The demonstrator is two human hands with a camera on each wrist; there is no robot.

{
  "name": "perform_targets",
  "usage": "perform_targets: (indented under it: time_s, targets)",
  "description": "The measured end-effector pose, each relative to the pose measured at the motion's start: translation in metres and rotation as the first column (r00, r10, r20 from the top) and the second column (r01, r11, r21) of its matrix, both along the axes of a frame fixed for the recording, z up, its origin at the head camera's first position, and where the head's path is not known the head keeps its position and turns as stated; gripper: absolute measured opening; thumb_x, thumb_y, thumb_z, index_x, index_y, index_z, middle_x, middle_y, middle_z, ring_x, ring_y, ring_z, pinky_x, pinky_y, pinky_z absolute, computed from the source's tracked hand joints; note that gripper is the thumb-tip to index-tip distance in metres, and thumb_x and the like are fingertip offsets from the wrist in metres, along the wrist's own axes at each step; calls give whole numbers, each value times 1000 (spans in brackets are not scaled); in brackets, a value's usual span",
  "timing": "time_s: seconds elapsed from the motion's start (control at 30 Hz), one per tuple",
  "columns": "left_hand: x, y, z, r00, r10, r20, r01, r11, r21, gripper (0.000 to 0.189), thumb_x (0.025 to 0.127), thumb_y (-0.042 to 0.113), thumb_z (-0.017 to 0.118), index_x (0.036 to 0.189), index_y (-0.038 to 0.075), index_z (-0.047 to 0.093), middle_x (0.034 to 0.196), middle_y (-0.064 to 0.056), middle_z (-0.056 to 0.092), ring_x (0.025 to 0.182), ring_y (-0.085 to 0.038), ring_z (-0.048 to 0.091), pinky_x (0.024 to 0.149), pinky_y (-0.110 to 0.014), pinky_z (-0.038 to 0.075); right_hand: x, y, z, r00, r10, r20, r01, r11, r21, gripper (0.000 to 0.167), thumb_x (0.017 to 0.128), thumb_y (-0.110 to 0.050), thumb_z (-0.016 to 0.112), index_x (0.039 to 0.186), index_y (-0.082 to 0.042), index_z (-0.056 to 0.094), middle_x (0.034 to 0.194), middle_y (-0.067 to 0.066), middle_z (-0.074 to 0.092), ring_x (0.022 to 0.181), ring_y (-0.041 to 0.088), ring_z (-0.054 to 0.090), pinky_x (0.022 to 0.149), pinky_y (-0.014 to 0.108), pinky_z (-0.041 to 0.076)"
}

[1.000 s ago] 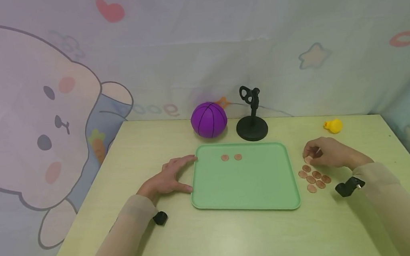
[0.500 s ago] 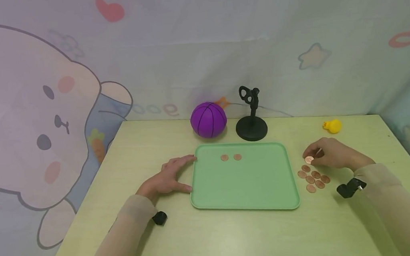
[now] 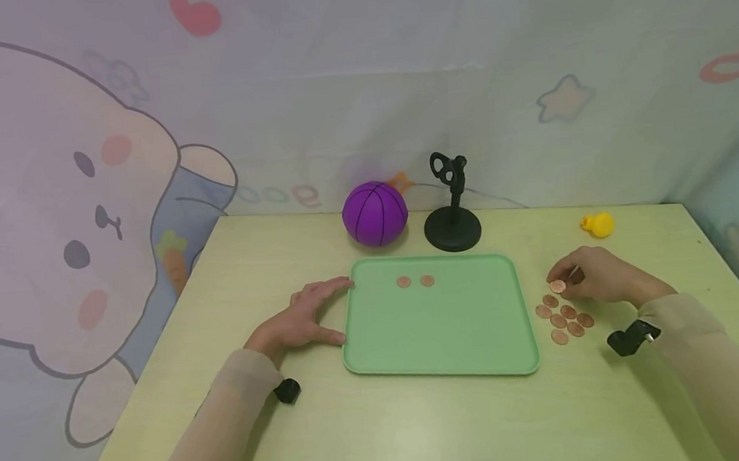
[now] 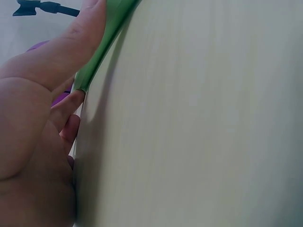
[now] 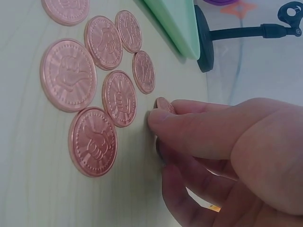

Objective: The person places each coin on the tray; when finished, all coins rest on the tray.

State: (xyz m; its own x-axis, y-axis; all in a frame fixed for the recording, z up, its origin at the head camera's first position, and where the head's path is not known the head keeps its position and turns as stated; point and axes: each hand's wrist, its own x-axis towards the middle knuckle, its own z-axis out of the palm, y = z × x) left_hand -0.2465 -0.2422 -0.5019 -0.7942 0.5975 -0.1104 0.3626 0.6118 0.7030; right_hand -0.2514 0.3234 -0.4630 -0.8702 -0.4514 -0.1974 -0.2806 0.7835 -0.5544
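Observation:
A copper-coloured coin (image 3: 558,286) is pinched between the thumb and fingers of my right hand (image 3: 597,274), just right of the green tray (image 3: 446,375). Below that hand several more coins (image 3: 558,321) lie close together on the table; a raised thumbs-up design shows on a coin (image 5: 93,142) in the right wrist view. My left hand (image 3: 295,327) touches the tray's left rim with its thumb and forefinger spread. Two coins, a left one (image 3: 403,282) and a right one (image 3: 427,281), lie side by side near the tray's far edge.
Behind the tray stand a purple ball (image 3: 375,214) and a black stand (image 3: 453,229) with a round base. A small yellow object (image 3: 598,225) lies at the back right. A patterned cloth (image 3: 306,83) hangs behind the table.
The coin in my right fingertips has shifted slightly right, and its face shows more fully. The left hand, the tray and the other coins have not visibly moved.

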Motion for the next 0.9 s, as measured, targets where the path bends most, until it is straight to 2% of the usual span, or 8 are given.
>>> perform_targets:
  time_s: [0.27,0.5,0.67,0.9]
  targets:
    - [0,0,1,1000,3,0,-3,1000,-3,103,78,39,93,164,28,36,171,1,29,153,-32,22,119,-60,12,1,1,0,999,2,-44,-2,1000,13,21,91,-5,81,111,-1,78,101,4,76,90,20,70,79,34,58]
    - [0,1,1,1000,3,6,-3,1000,-8,104,79,38,93,164,27,35,171,1,28,154,-32,21,119,-60,12,2,0,0,993,5,-118,-5,1000,0,22,90,-7,82,111,-4,78,101,3,76,89,18,68,77,32,57]
    - [0,1,2,1000,3,7,-3,1000,1,104,79,39,93,164,26,36,171,0,29,154,-33,21,118,-60,12,4,-10,4,991,-10,-131,4,999,-46,23,92,-8,80,115,-4,77,105,4,75,90,19,70,78,32,57]
    - [1,1,2,1000,6,12,-6,1000,1,103,79,38,93,164,27,36,171,0,28,153,-32,21,120,-61,11,3,-30,11,985,-1,-170,-13,997,-80,23,93,-4,77,116,-3,77,102,3,72,88,18,70,76,29,56]
